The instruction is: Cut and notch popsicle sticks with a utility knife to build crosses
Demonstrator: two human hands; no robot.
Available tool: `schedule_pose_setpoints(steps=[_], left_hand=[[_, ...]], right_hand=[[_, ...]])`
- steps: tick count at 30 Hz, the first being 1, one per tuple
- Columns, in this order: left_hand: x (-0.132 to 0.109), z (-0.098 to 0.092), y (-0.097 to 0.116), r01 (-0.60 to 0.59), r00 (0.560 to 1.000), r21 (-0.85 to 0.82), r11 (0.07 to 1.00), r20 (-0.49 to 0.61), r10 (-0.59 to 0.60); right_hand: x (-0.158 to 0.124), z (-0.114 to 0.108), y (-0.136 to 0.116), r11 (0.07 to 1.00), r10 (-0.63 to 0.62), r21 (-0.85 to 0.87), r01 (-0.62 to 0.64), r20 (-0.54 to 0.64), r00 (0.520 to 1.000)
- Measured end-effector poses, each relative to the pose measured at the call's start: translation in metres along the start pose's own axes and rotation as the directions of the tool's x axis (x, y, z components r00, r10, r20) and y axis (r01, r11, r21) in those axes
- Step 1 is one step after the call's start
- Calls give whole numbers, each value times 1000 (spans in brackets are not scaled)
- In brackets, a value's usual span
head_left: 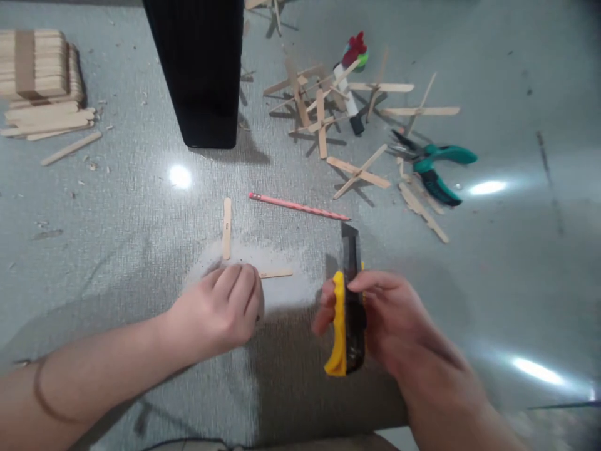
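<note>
My right hand (394, 313) is wrapped round a yellow and black utility knife (353, 300), its dark blade pointing away from me. To its left, my left hand (230, 304) is closed low over the table. A wooden craft stick (278, 274) with a small mark on it pokes out to the right from under those curled fingers; its other end is hidden. Just beyond the left hand lies another craft stick (227, 228), with a small slot-shaped mark near its middle. A pink pencil (300, 207) lies farther off, its tip close to the knife blade.
Crossed craft sticks (359, 173) stand in a cluster at the upper right, near green-handled pliers (436, 164) and split stick pieces (422, 210). A black object (201, 75) rises at the top. Bundled craft sticks (42, 66) lie at upper left, with wood scraps about.
</note>
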State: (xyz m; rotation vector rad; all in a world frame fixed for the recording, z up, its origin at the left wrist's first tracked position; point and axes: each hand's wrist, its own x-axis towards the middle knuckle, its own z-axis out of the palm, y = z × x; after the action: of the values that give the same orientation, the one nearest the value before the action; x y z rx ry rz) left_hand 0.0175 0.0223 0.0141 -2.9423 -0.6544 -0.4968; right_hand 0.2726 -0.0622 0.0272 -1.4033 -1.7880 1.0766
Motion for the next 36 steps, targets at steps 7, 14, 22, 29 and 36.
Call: schedule_pose_setpoints(steps=[7,14,22,29,36], left_hand=[[0,10,11,80,996,79,994,-48,-76],[3,8,9,181,983,30,983,-20,-180],[1,7,16,162,987,107,981,-16,-162],[4,7,18,104,995,199,975,-11,-104],[3,13,14,89,995,159,983,-54,-81]], right_hand=[[-20,31,-26,926,46,-371,-62,-50,998],[-16,47,-24,930,5,-368,-15,-29,1000],[-22,50,-22,936,11,-351,-30,-57,998],[-18,50,-24,926,-14,-378,3,-27,1000],[-17,52,-23,915,-4,-403,1,-5,1000]])
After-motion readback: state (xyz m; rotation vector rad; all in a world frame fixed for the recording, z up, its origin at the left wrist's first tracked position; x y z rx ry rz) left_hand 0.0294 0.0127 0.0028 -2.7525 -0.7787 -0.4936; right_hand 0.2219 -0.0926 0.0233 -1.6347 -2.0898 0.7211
